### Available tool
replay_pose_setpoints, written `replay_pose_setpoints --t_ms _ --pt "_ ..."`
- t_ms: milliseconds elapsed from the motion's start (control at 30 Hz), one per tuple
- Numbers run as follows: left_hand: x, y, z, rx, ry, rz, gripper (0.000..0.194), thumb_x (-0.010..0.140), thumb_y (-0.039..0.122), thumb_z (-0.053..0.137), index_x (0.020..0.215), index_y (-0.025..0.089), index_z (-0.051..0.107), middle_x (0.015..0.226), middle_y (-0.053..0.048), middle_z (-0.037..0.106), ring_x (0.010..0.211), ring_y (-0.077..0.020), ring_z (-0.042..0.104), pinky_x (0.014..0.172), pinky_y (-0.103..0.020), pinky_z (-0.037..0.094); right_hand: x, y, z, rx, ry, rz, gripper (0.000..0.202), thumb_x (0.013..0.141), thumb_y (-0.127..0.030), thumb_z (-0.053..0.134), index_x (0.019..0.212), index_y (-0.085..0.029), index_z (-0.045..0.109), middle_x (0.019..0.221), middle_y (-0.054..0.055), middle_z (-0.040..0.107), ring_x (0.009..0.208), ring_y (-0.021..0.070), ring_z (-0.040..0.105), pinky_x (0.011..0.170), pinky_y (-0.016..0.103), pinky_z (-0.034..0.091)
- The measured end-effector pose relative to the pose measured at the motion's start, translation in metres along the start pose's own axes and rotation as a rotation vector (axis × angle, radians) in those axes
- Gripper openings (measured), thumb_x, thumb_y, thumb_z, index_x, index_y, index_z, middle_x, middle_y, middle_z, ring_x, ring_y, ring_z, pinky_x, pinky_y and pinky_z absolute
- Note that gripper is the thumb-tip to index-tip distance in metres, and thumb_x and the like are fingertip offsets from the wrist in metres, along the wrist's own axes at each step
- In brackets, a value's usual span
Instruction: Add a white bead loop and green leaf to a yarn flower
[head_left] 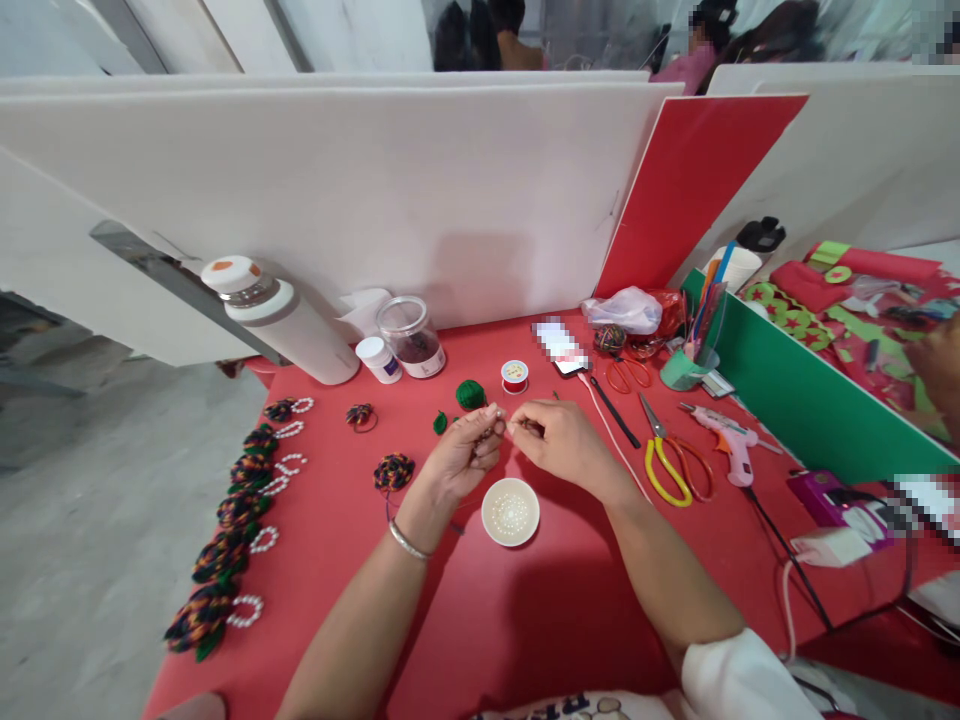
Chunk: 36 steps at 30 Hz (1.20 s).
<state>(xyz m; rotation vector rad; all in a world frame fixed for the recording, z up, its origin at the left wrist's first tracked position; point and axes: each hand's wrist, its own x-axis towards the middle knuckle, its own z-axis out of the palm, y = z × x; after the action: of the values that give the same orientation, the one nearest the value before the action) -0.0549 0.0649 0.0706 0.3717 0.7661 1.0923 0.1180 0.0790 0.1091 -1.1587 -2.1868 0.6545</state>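
My left hand (466, 452) and my right hand (561, 440) meet fingertip to fingertip over the red table. Both are closed in a pinch. A tiny pale spot shows at the left fingertips, too small to name; what the right fingers hold is hidden. Just below them stands a small white bowl (487, 533) with several pearl beads (512, 513) in it. A dark multicoloured yarn coil (394, 471) lies left of my left wrist. Beyond my hands are a green yarn ball (470, 394), a small green leaf-like piece (440, 423) and a red thread spool (514, 376).
Yarn flowers (219, 555) with bead loops line the left edge. A white bottle (300, 330), a clear jar (412, 340) and a phone (561, 345) stand or lie behind. Yellow-handled scissors (664, 465), a pink glue gun (731, 440) and a green-walled box (817, 395) are right.
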Motion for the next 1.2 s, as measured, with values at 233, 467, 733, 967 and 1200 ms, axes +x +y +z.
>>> replay_pose_setpoints --t_ms 233,467,733,967,1200 --pt "-0.003 0.000 0.003 0.063 -0.004 0.018 0.028 0.070 0.027 0.085 0.078 0.011 0.063 0.064 0.004 0.054 0.041 0.0011 0.030 0.035 -0.011 0.019 0.001 -0.002 -0.002 -0.017 -0.005 0.029 0.014 0.089 -0.018 0.061 0.076 -0.020 0.065 0.071 -0.001 0.066 0.062 0.0111 0.052 0.064 0.024 0.034" --pt "0.000 -0.005 -0.001 0.133 0.043 0.088 0.036 0.063 0.034 0.089 0.072 0.010 0.063 0.055 0.005 0.048 0.039 0.0008 0.027 0.035 -0.012 0.018 0.001 0.001 0.003 -0.036 0.005 0.003 0.015 0.091 -0.020 0.061 0.077 -0.020 0.066 0.073 0.000 0.067 0.063 0.0117 0.053 0.064 0.025 0.035" --pt "0.000 -0.007 0.000 0.191 0.080 0.147 0.039 0.064 0.038 0.088 0.066 0.012 0.059 0.045 0.008 0.039 0.035 0.0003 0.023 0.035 -0.014 0.014 0.001 0.000 0.001 -0.022 0.000 -0.035 0.012 0.094 -0.028 0.064 0.098 -0.024 0.074 0.078 0.000 0.065 0.067 0.0121 0.055 0.065 0.025 0.037" --pt "-0.001 -0.005 0.002 0.177 0.109 0.165 0.041 0.064 0.040 0.089 0.067 0.013 0.058 0.050 0.005 0.047 0.035 0.0004 0.025 0.034 -0.013 0.015 0.000 0.002 -0.003 0.056 -0.038 0.050 0.019 0.084 -0.015 0.066 0.101 -0.022 0.072 0.096 0.002 0.070 0.066 0.0100 0.058 0.063 0.024 0.042" --pt "-0.002 -0.004 0.002 0.140 0.114 0.111 0.034 0.067 0.034 0.088 0.071 0.011 0.063 0.045 0.008 0.043 0.033 -0.0001 0.026 0.033 -0.013 0.019 0.005 0.007 0.012 0.529 -0.198 0.289 0.030 0.092 -0.026 0.061 0.121 -0.020 0.066 0.089 0.004 0.075 0.059 0.0125 0.067 0.049 0.022 0.047"
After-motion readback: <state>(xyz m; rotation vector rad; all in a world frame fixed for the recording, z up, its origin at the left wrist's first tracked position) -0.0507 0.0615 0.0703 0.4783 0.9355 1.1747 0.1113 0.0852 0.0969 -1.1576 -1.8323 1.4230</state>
